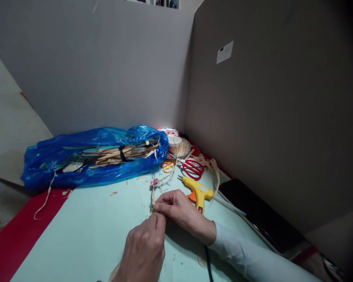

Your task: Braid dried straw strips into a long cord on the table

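Note:
My left hand (144, 246) and my right hand (179, 209) meet over the pale green mat (91, 231), both pinched on a thin tan straw strip (153, 196). The strip runs away from my fingers to a small pink clip (154, 182). My left fingers are curled closed round the strip's near end. My right fingers pinch it just beyond, knuckles up, with a pale sleeve (247, 254) behind the wrist. A yellow glue gun (198, 192) lies just right of my right hand.
A blue plastic bag (91, 156) holding a bundle of straw strips lies at the back left. Red-handled scissors (192, 168), small orange scissors (168, 166), a paper cup (174, 141) and a woven disc (184, 148) sit near the corner. A dark flat slab (259, 213) lies at right. Grey partitions (267, 117) enclose the desk.

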`<state>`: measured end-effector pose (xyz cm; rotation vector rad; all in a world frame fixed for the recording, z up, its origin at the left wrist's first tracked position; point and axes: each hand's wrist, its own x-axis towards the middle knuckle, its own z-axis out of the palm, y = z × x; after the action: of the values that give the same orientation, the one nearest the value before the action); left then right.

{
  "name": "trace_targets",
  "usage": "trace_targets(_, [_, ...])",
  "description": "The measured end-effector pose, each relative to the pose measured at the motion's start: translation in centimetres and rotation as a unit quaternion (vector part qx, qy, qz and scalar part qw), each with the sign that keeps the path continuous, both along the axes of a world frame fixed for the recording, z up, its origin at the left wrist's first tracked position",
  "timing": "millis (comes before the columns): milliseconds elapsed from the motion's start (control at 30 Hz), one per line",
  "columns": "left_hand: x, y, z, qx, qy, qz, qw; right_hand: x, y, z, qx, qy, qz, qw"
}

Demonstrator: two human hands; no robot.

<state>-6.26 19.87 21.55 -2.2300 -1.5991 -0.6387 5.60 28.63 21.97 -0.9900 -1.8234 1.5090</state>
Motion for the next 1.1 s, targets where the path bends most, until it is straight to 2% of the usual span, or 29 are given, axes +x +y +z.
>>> trace_targets(100, [-0.3,0.1,1.1,-0.075,-0.084,0.009,0.994,-0.1,0.0,0.0,-0.026,0.02,-0.016,0.999])
trace_targets(200, [-1.5,0.7,2.6,-0.164,-0.249,0.058,0.953,-0.1,-0.1,0.5,-0.065,0.063,-0.016,0.996])
trace_targets(267, [-2.4,1.5,3.3,-0.201,-0.394,0.083,0.893,-0.1,-0.3,0.7,-0.081,0.098,-0.011,0.992])
trace_targets(300, [-2.7,1.9,3.4,-0.228,-0.466,0.093,0.85,-0.1,-0.3,0.8,-0.089,0.112,-0.01,0.99])
trace_targets(400, [-2.9,2.9,2.9,-0.363,-0.65,-0.005,0.667,-0.1,-0.4,0.8,-0.115,0.137,0.007,0.984])
trace_targets(433, [-2.8,3.0,2.7,-0.388,-0.68,-0.036,0.621,-0.2,-0.4,0.7,-0.115,0.136,0.017,0.984])
trace_targets(467, [-2.5,3.1,2.4,-0.396,-0.701,-0.05,0.591,-0.2,-0.3,0.7,-0.104,0.132,0.025,0.986])
trace_targets(500, [-2.4,3.2,2.1,-0.398,-0.716,-0.049,0.572,-0.2,-0.3,0.8,-0.085,0.122,0.03,0.988])
trace_targets(567, [-2.1,3.2,1.7,-0.398,-0.736,-0.028,0.547,0.0,-0.1,0.9,-0.034,0.084,0.033,0.995])
trace_targets(633, [-2.2,3.3,1.3,-0.4,-0.737,-0.011,0.544,0.2,-0.2,1.4,0.023,0.024,0.038,0.999])
trace_targets(700, [-2.3,3.5,1.1,-0.396,-0.718,0.004,0.572,0.4,-0.5,1.9,0.095,-0.06,0.042,0.993])
trace_targets(767, [-2.4,3.6,0.9,-0.383,-0.698,0.031,0.604,0.6,-1.0,2.5,0.184,-0.159,0.025,0.97])
trace_targets(833, [-2.4,3.6,0.8,-0.367,-0.676,0.056,0.637,0.7,-1.6,2.9,0.255,-0.248,-0.002,0.935])
trace_targets(933, [-2.1,3.4,0.9,-0.348,-0.643,0.071,0.678,0.7,-2.2,3.0,0.303,-0.317,-0.027,0.898])
trace_targets(1000, [-2.0,3.3,1.0,-0.341,-0.639,0.073,0.685,0.7,-2.4,2.8,0.317,-0.319,-0.033,0.892])
trace_targets(1100, [-1.9,3.2,1.3,-0.34,-0.656,0.08,0.669,0.6,-2.6,2.5,0.338,-0.308,-0.03,0.889])
